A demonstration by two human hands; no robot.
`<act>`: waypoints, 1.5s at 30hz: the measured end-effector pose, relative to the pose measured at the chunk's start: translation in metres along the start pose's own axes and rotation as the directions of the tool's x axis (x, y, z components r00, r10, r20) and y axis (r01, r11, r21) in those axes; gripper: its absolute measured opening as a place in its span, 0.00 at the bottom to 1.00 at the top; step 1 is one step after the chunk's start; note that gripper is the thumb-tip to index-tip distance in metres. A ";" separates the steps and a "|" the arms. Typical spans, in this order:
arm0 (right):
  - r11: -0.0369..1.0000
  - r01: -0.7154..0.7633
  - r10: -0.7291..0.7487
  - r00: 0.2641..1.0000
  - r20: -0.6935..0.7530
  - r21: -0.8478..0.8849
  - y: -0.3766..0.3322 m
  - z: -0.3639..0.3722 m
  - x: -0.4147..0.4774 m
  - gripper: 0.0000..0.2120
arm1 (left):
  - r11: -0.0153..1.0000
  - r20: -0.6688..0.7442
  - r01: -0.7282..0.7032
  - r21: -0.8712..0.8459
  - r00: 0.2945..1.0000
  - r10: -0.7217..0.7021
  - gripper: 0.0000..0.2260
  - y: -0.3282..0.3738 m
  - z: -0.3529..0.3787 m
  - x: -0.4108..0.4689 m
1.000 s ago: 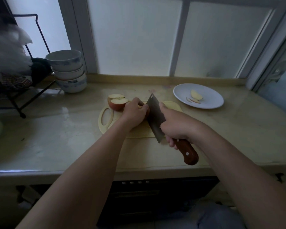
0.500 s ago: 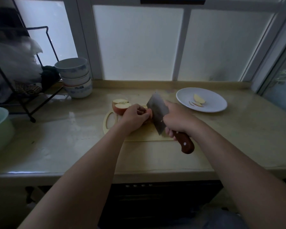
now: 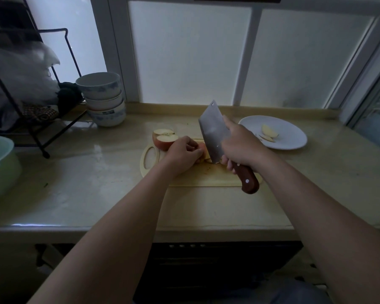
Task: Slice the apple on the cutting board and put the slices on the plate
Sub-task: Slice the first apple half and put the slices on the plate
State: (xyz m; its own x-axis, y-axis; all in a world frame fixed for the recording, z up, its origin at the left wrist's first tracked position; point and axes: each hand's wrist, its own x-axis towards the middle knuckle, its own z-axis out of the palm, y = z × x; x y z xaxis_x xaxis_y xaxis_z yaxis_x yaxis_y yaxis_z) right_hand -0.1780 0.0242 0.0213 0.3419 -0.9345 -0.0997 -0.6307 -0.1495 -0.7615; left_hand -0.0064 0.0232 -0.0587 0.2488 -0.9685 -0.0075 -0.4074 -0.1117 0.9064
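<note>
A pale cutting board (image 3: 198, 179) lies on the counter. My left hand (image 3: 182, 155) holds a piece of apple (image 3: 203, 150) down on it, fingers curled over the piece. My right hand (image 3: 239, 145) grips the wooden handle of a cleaver (image 3: 213, 132), whose blade stands against the right side of that piece, heel near the board and tip raised. Two red apple pieces (image 3: 164, 138) with pale cut faces up sit at the board's far left corner. A white plate (image 3: 292, 130) to the right holds a few apple slices (image 3: 269, 132).
A stack of bowls (image 3: 103, 99) stands at the back left beside a black wire rack (image 3: 37, 110) holding cloths. A green basin (image 3: 0, 163) sits at the left edge. Frosted windows run behind the counter, whose front edge (image 3: 140, 229) crosses below the board.
The cleaver's tip has risen and the blade has moved further from me along the apple piece. My left hand stays on the piece. The camera has tilted up.
</note>
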 end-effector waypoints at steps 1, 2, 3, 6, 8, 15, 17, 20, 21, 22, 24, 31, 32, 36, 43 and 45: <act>1.000 -0.001 0.001 1.000 0.003 -0.001 0.000 0.000 0.001 0.43 | 1.000 0.003 0.001 0.007 1.000 -0.001 0.12 0.000 0.000 0.000; 1.000 -0.001 0.001 1.000 0.006 -0.005 0.000 0.000 0.001 0.43 | 1.000 0.005 0.000 0.012 1.000 0.000 0.12 0.000 0.000 0.001; 1.000 -0.003 0.003 1.000 0.010 -0.011 0.000 0.000 0.002 0.43 | 1.000 0.005 -0.001 0.016 1.000 0.001 0.13 0.000 0.000 0.001; 1.000 -0.008 0.009 1.000 0.013 -0.016 0.001 0.000 0.002 0.43 | 1.000 0.011 -0.001 0.011 1.000 0.001 0.12 0.000 0.001 0.000; 1.000 -0.010 0.010 1.000 0.011 -0.007 0.001 0.001 0.002 0.43 | 1.000 0.014 -0.009 0.006 1.000 0.009 0.10 0.000 0.001 0.000; 0.999 -0.030 0.030 0.999 0.026 -0.016 -0.001 0.001 -0.002 0.42 | 0.998 0.012 -0.015 0.066 1.000 0.014 0.10 -0.001 0.000 0.002; 0.999 -0.044 0.044 0.998 0.034 -0.008 -0.001 0.000 -0.006 0.43 | 0.997 0.021 -0.011 0.075 1.000 0.010 0.11 -0.001 -0.001 0.002; 0.998 -0.053 0.054 0.997 0.047 -0.016 0.000 0.001 -0.014 0.43 | 0.997 0.024 -0.013 0.072 1.000 0.011 0.12 -0.001 -0.001 0.002; 0.998 -0.054 0.055 0.997 0.054 -0.028 0.001 0.000 -0.016 0.44 | 0.997 0.025 -0.014 0.077 1.000 0.012 0.12 0.000 -0.001 0.002; 0.998 -0.055 0.057 0.997 0.060 -0.038 0.001 0.000 -0.019 0.44 | 0.997 0.026 -0.013 0.081 1.000 0.011 0.13 0.000 -0.001 0.002; 0.997 -0.062 0.065 0.995 0.073 -0.044 0.002 0.000 -0.023 0.44 | 0.997 0.022 -0.013 0.082 1.000 0.011 0.12 0.000 0.000 0.002; 0.997 -0.073 0.076 0.993 0.092 -0.034 0.002 -0.001 -0.029 0.44 | 0.997 0.023 -0.011 0.073 1.000 0.009 0.10 0.001 0.000 0.001; 0.996 -0.072 0.076 0.993 0.090 -0.043 0.002 -0.001 -0.028 0.44 | 0.997 0.024 -0.010 0.077 1.000 0.009 0.11 0.002 -0.001 0.001; 0.996 -0.052 0.059 0.994 0.089 -0.078 0.000 -0.001 -0.023 0.44 | 0.995 0.020 -0.017 0.096 1.000 0.015 0.10 0.002 -0.001 0.001; 0.996 -0.069 0.075 0.991 0.112 -0.061 0.007 0.026 -0.011 0.45 | 0.994 -0.026 -0.052 0.092 0.998 0.055 0.08 -0.002 0.002 0.002; 0.996 -0.070 0.076 0.990 0.116 -0.053 0.008 0.025 -0.006 0.45 | 0.995 -0.023 -0.052 0.085 0.998 0.054 0.08 -0.003 0.002 0.003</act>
State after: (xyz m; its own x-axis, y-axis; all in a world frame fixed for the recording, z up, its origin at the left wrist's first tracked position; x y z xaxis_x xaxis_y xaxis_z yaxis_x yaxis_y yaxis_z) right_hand -0.1680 0.0370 -0.0003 0.3713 -0.8995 -0.2304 -0.6891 -0.1006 -0.7177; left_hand -0.0058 0.0206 -0.0624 0.2467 -0.9678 0.0511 -0.4928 -0.0799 0.8665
